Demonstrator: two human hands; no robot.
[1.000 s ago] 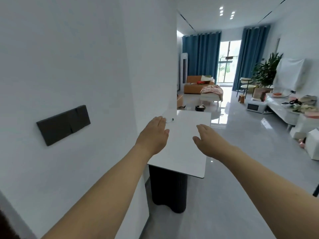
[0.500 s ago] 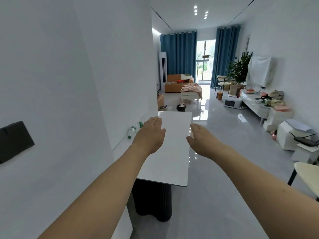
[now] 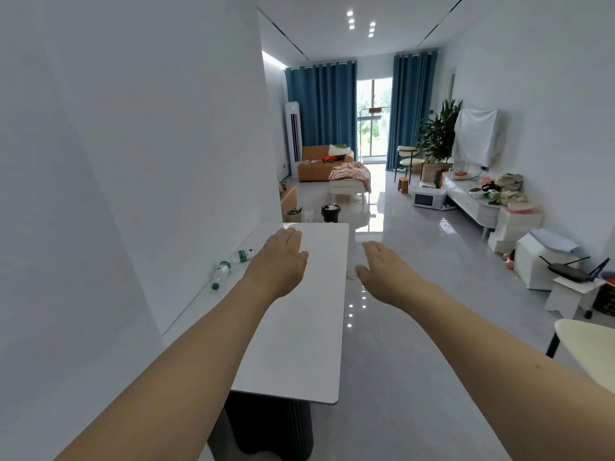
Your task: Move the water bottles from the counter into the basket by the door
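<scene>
Your left hand reaches forward over the white counter, palm down, fingers straight and close together, holding nothing. Your right hand stretches out level with it, past the counter's right edge and above the floor, palm down, fingers relaxed and empty. Two water bottles lie on their sides just left of your left hand, against the wall; the farther one is nearly at your knuckles, not touching. No basket shows.
</scene>
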